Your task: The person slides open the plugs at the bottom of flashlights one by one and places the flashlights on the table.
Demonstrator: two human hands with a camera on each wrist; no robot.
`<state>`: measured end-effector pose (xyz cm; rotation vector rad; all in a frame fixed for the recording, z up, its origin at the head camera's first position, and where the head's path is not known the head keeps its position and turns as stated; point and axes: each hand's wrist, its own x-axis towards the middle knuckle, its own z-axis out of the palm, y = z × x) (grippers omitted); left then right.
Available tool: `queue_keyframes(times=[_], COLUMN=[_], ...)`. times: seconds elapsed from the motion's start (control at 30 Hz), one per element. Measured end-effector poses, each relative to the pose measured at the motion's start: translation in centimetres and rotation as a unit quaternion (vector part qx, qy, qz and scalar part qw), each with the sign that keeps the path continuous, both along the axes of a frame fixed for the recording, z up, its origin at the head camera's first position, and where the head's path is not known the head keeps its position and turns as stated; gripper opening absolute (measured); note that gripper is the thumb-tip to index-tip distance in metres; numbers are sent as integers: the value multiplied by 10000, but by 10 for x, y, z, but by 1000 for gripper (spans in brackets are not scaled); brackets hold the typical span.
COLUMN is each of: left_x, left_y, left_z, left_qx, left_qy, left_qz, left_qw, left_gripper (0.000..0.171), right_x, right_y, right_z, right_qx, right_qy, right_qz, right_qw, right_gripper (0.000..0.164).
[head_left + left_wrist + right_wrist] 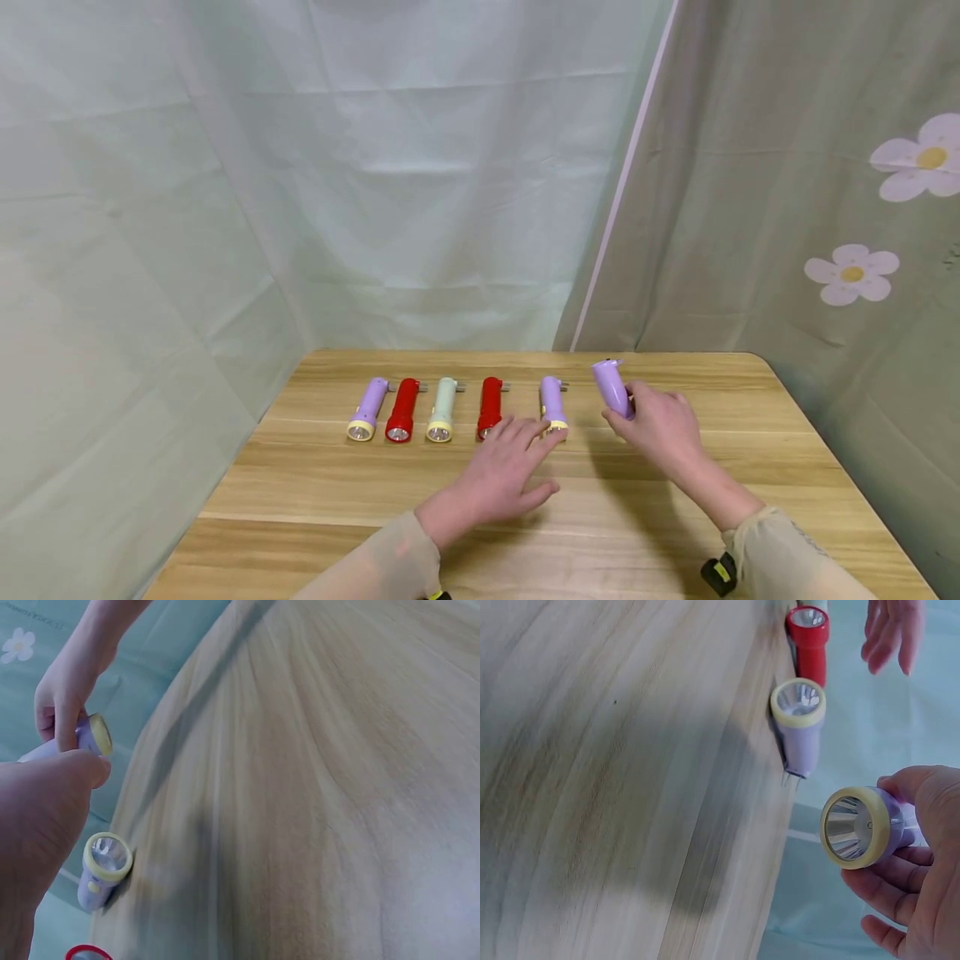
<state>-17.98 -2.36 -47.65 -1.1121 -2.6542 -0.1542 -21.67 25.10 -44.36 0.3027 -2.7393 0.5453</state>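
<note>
In the head view my right hand [663, 425] grips a purple flashlight [611, 387] above the table, its tail end tilted up and away. The right wrist view shows its cream rim and reflector, with thumb and fingers curled around the body. My left hand [506, 475] hovers over the wood with fingers spread, holding nothing. Its fingertips overlap a second purple flashlight [552, 396] and the lower end of a red flashlight [491, 400]. That second purple one lies lens toward me, two metal prongs sticking out from its tail.
Left of these, in the same row, lie a mint-green flashlight [443, 404], another red flashlight [403, 408] and another purple flashlight [370, 407]. All rest on a wooden table [300, 492]. A pale curtain [450, 208] hangs behind the far edge.
</note>
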Motion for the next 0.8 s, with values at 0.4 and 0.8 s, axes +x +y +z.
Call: queue_keyframes(times=[0.4,0.8], left_x=[7,10], left_y=[-3,-5], left_z=[-11,-21], left_qx=[-339,-285], left_qy=[12,-125], left_qz=[-253,-318], left_qw=[9991,9990], left_gripper=[75,75], right_x=[-19,-33], right_y=[6,2], right_z=[-9,-22], right_qx=[-76,-136], right_qy=[-980,-1886], right_qz=[-362,-670], right_qw=[9945,9797], right_gripper=[40,29])
